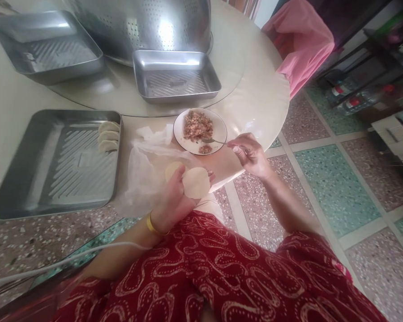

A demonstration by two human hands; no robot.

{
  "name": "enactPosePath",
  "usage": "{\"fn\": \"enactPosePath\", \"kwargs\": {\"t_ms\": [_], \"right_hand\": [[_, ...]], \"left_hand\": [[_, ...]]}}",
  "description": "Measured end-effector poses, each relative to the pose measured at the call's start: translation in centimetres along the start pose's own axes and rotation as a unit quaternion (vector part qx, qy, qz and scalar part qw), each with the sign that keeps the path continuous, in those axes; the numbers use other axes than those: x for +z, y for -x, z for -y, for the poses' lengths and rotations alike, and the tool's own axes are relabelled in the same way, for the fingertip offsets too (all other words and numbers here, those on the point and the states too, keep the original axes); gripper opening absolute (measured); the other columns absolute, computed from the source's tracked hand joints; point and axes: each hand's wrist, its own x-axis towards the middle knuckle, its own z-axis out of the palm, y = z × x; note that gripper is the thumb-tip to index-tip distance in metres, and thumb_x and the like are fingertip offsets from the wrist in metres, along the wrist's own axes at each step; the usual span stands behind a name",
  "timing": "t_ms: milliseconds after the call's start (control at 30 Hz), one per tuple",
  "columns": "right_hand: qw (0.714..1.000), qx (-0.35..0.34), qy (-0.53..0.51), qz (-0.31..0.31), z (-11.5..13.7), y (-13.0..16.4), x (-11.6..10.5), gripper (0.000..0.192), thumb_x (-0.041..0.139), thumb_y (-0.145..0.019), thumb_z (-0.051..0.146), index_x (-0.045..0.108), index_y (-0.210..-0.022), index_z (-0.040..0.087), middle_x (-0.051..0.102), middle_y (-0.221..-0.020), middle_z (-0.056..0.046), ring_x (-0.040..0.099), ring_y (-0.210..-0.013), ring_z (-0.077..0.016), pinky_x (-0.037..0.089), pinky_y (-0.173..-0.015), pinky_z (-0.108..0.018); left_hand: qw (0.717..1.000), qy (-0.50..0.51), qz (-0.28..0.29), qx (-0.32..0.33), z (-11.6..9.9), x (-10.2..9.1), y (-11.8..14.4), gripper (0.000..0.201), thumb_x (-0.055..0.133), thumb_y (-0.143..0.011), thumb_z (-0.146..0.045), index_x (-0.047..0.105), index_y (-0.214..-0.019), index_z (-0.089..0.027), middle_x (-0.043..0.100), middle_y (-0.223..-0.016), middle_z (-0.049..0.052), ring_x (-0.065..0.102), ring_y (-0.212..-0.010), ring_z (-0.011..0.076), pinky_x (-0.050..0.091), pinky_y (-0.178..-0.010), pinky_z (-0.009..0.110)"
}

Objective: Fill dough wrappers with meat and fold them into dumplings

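A round dumpling wrapper (196, 183) lies across the palm and fingers of my left hand (180, 195), thumb at its left edge. Just beyond that thumb, more wrappers (173, 170) rest on the plastic bag (144, 172). My right hand (248, 152) pinches the handle of a small spoon (212, 141), whose bowl end sits on the white plate (222, 126). Chopped filling (197, 125) is heaped on that plate, with a smaller lump (206, 149) apart near its front rim. Several folded dumplings (108, 136) stand in a row inside the large metal tray (117, 179) at left.
Two more metal trays (177, 97) (58, 76) and a big perforated colander (168, 27) stand farther back on the round table (255, 80). A pink cloth (298, 40) hangs over a chair at right. A white cable (87, 252) crosses my left forearm.
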Motion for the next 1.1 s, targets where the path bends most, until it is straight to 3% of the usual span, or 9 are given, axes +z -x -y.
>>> {"fn": "enactPosePath", "kwargs": {"t_ms": [267,367,467,567,667,800,900,1100], "right_hand": [[0.992,0.054,-0.109,-0.027,0.0,2.2,1.1,0.017,0.056,-0.093,0.045,0.071,-0.095,0.037,0.072,-0.087,0.001,0.064,-0.091,-0.0216,0.055,-0.078,-0.044],[0.980,0.122,-0.144,-0.058,0.1,2.0,1.4,0.020,0.055,-0.093,0.045,0.071,-0.086,0.034,0.072,-0.087,0.001,0.067,-0.091,-0.0210,0.055,-0.082,-0.043],[0.944,0.247,-0.197,-0.099,-0.1,0.8,1.5,0.024,0.053,-0.090,0.040,0.069,-0.078,0.027,0.071,-0.078,-0.002,0.068,-0.078,-0.0197,0.056,-0.078,-0.042],[0.889,0.349,-0.285,-0.082,-0.3,-0.6,1.2,0.018,0.053,-0.086,0.033,0.067,-0.079,0.022,0.069,-0.067,-0.003,0.067,-0.067,-0.0182,0.056,-0.069,-0.039],[0.856,0.384,-0.344,-0.041,0.5,-1.2,0.8,0.017,0.052,-0.086,0.032,0.064,-0.083,0.020,0.070,-0.067,-0.004,0.067,-0.067,-0.0181,0.057,-0.068,-0.038],[0.835,0.407,-0.370,-0.021,3.0,-0.8,0.4,0.017,0.052,-0.088,0.031,0.065,-0.084,0.020,0.071,-0.071,-0.003,0.068,-0.072,-0.0157,0.057,-0.074,-0.035],[0.848,0.388,-0.361,-0.026,4.3,-0.1,0.5,0.018,0.053,-0.089,0.034,0.066,-0.085,0.021,0.069,-0.071,-0.002,0.068,-0.073,-0.0141,0.055,-0.076,-0.033],[0.937,0.215,-0.274,-0.034,4.8,1.8,0.7,0.025,0.057,-0.090,0.052,0.067,-0.081,0.031,0.069,-0.078,0.003,0.069,-0.078,-0.0168,0.057,-0.083,-0.041]], "left_hand": [[1.000,-0.006,0.011,-0.019,-0.1,0.7,-1.7,0.065,0.030,-0.100,-0.043,0.043,-0.138,0.009,0.070,-0.111,0.026,0.070,-0.104,0.0274,0.056,-0.093,0.034],[1.000,0.003,0.015,-0.027,-0.2,0.8,-2.6,0.060,0.032,-0.099,-0.038,0.043,-0.139,0.005,0.071,-0.110,0.023,0.070,-0.103,0.0283,0.056,-0.094,0.039],[0.999,0.021,0.026,-0.021,-0.4,0.8,-3.5,0.061,0.036,-0.096,-0.040,0.044,-0.140,0.001,0.071,-0.110,0.022,0.069,-0.105,0.0293,0.056,-0.093,0.040],[0.998,0.046,0.048,-0.014,-0.6,0.7,-4.0,0.067,0.037,-0.095,-0.052,0.045,-0.139,-0.002,0.070,-0.114,0.021,0.067,-0.111,0.0296,0.056,-0.090,0.039],[0.995,0.071,0.065,-0.015,-0.8,0.7,-4.0,0.071,0.034,-0.095,-0.061,0.046,-0.139,-0.006,0.068,-0.118,0.020,0.064,-0.116,0.0305,0.054,-0.094,0.042],[0.991,0.093,0.090,-0.018,-0.8,0.5,-3.6,0.073,0.030,-0.096,-0.061,0.042,-0.143,-0.007,0.064,-0.126,0.021,0.060,-0.123,0.0310,0.047,-0.104,0.046],[0.987,0.101,0.119,-0.026,-0.8,0.1,-3.1,0.076,0.031,-0.096,-0.062,0.037,-0.146,-0.005,0.061,-0.131,0.021,0.056,-0.127,0.0324,0.044,-0.107,0.049],[0.989,0.087,0.123,-0.003,-0.9,-0.6,-2.3,0.071,0.030,-0.097,-0.060,0.041,-0.144,-0.008,0.068,-0.120,0.018,0.063,-0.117,0.0313,0.046,-0.104,0.050]]}}
